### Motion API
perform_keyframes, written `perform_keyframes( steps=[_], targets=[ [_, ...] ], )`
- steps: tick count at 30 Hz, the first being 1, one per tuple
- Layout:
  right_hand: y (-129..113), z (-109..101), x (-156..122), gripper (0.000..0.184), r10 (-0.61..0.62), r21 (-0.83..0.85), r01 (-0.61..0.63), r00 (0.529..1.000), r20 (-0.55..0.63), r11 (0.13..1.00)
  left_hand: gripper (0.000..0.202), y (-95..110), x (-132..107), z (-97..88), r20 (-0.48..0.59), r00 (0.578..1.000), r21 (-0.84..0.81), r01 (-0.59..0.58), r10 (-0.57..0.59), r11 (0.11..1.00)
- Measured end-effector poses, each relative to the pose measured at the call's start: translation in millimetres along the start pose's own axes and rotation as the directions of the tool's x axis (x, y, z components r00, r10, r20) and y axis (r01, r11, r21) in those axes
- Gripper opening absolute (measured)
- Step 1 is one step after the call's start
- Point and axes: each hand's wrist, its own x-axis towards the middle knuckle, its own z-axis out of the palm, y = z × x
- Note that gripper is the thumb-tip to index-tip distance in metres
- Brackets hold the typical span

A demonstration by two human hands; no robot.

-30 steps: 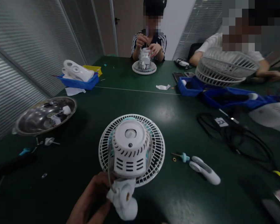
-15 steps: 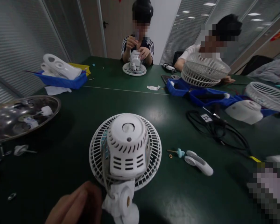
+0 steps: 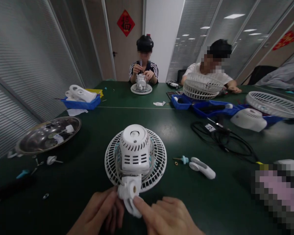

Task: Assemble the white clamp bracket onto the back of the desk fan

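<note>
White plastic neck joint [image 3: 129, 191] sits between my fingers: left hand [image 3: 101, 209] has thumb and index close together at its left side, can't tell if clamped; right hand [image 3: 170, 215] has index stretched onto its lower right, other fingers curled. White slotted plastic motor housing [image 3: 135, 150] stands beyond my fingertips over a round white plastic grille [image 3: 161, 156], likely a steady base, leaving the joint jutting toward me, reachable both sides.
</note>
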Motion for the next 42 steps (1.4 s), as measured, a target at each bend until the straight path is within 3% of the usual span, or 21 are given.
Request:
perform_keyframes(
  steps=[3,6,10,13,15,19,28,33,36,39,42],
  targets=[
    [-3.9,-3.6,8.9,0.035,-0.013,-0.024,0.012,1.000,-0.023,1.000,0.058,4.6,2.2,7.0,0.005,1.000,-0.070,-0.029,0.029,0.997],
    [-7.8,-8.9,12.4,0.033,0.057,0.044,-0.056,0.998,-0.023,0.997,0.057,4.6,4.7,6.9,-0.022,0.999,-0.119,-0.050,0.047,0.992],
    [-12.9,-18.0,13.0,0.045,0.190,0.182,-0.216,0.970,0.149,0.959,0.052,12.8,3.9,-1.9,0.035,0.997,-0.181,-0.055,0.062,0.982],
    [-14.5,-21.5,13.9,0.056,0.214,0.209,-0.286,0.926,0.310,0.935,0.043,21.8,2.7,-10.2,0.076,0.995,-0.279,-0.045,0.069,0.959],
    [-14.7,-21.4,14.0,0.058,0.212,0.209,-0.296,0.913,0.349,0.932,0.035,25.3,1.9,-13.1,0.105,0.989,-0.311,-0.065,0.102,0.948],
    [-14.0,-20.0,13.7,0.055,0.219,0.222,-0.305,0.913,0.343,0.926,0.034,26.7,1.0,-11.9,0.156,0.971,-0.319,-0.123,0.180,0.940],
    [-14.2,-21.1,12.0,0.056,0.216,0.232,-0.307,0.911,0.351,0.923,0.039,31.5,0.0,-13.4,0.162,0.957,-0.304,-0.184,0.242,0.935],
    [-19.1,-20.8,11.3,0.056,0.256,0.225,-0.336,0.912,0.322,0.915,0.031,34.7,-4.9,-10.0,0.045,0.968,-0.227,-0.232,0.249,0.946],
    [-21.7,-19.8,10.6,0.055,0.286,0.217,-0.357,0.911,0.298,0.909,0.031,36.3,-8.5,-7.9,-0.020,0.929,-0.094,-0.369,0.369,0.924],
    [-23.0,-18.6,8.8,0.055,0.287,0.202,-0.344,0.920,0.266,0.917,0.029,37.5,-12.5,-5.7,-0.087,0.835,0.154,-0.528,0.544,0.835],
    [-22.3,-18.2,7.2,0.056,0.267,0.187,-0.313,0.935,0.233,0.931,0.026,37.3,-15.7,-2.1,-0.112,0.742,0.370,-0.586,0.661,0.721]
  ],
)
